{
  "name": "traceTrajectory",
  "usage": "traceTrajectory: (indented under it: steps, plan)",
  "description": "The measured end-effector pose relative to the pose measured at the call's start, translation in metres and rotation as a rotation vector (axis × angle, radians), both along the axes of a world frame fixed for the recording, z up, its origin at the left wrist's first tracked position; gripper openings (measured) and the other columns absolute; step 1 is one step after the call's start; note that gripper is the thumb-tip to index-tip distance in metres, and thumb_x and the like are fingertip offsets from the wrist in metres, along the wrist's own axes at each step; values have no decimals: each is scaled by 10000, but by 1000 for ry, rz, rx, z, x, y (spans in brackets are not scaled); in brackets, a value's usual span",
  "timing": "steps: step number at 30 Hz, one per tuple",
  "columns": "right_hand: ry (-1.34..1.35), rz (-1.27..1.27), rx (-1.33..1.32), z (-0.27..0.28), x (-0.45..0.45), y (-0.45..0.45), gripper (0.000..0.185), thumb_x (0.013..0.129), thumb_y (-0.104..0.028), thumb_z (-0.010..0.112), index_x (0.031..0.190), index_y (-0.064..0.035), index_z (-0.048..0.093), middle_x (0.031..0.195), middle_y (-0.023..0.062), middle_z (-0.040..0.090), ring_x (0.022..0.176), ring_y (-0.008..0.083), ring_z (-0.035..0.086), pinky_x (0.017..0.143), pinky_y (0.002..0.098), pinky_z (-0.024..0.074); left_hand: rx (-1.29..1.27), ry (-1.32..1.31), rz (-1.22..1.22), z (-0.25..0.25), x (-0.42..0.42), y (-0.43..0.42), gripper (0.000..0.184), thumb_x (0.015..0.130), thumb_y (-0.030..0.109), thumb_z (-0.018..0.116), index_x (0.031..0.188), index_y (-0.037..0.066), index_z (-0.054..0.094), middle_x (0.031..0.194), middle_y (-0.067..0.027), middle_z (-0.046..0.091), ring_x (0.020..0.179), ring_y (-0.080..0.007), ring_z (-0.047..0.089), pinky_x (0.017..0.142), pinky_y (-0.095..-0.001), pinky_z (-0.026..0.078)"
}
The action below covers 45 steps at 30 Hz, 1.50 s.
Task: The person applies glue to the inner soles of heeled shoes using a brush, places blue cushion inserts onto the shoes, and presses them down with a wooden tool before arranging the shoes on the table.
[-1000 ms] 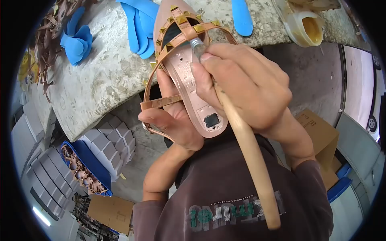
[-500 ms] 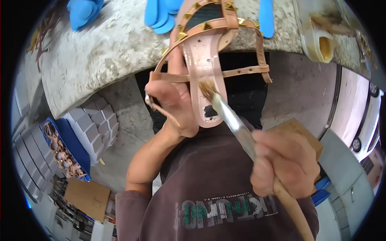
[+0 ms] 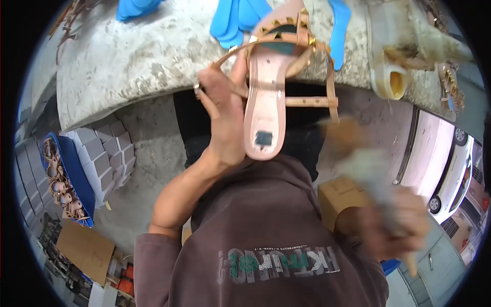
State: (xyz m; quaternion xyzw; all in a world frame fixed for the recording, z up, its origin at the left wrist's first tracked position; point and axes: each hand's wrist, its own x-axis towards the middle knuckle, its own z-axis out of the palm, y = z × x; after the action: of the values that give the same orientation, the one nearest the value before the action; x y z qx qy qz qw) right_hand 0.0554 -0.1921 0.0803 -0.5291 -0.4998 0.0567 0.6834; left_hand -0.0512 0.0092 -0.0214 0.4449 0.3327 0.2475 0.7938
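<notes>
My left hand [image 3: 227, 120] is wrapped round the left side of a pink sandal [image 3: 263, 115], holding it over my lap at the table's front edge. The sandal has tan straps with gold studs. Its shiny footbed faces me, with a dark square patch near the heel end. My right hand [image 3: 396, 225], smeared by motion, grips a paintbrush [image 3: 365, 169] out to the right. The brush's bristles are blurred and apart from the sandal.
A rough, stained table [image 3: 128, 82] spans the far side. On it lie blue insole-shaped pieces [image 3: 227, 23] and a glue-stained container [image 3: 386, 77]. White boxes [image 3: 97, 158] and a blue tray of sandals [image 3: 84, 189] stand at left. A cardboard box [image 3: 337, 197] sits at right.
The brush has come off the footbed and swung right and down with my right hand. The sandal stays in my left hand, and the view has shifted slightly.
</notes>
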Motion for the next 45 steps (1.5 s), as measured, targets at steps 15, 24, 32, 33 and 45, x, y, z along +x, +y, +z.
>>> traceTrajectory:
  steps: [15,24,32,33,45]
  plan:
    - [-534,-288,-1038,-67,83,302,285,714,-202,765,903,5,712,808,238,684,759,360,689,698,435,533,-135,-413,372,50,-86,50,1078,791,894,189,1408,28,369,800,-142,625,588,-208,599,507,-299,495]
    - [-348,-242,-676,-6,122,223,190,840,-148,723,966,-10,690,720,58,666,604,110,571,542,267,430,-113,-163,110,29,-49,19,916,886,796,170,1266,7,440,808,-108,640,588,-190,622,527,-284,518]
    - [201,-66,-775,72,104,87,179,771,-63,735,892,-3,617,718,83,654,509,51,532,428,187,326,-317,-54,-401,21,-20,22,741,1008,610,231,1283,-18,510,1044,-172,669,979,-239,653,878,-366,511]
    - [286,31,-774,80,80,85,181,755,-52,739,888,-10,623,711,75,651,533,57,551,442,194,353,-324,-34,-403,19,-25,22,741,1008,610,231,1283,-18,510,1044,-172,669,979,-239,653,878,-366,511]
    - [-214,52,-735,-38,30,140,258,800,49,669,1054,0,664,744,100,699,604,125,648,587,274,507,-501,-244,-435,15,-38,24,415,973,91,485,1363,-26,403,1201,-135,586,1073,-230,607,926,-419,517]
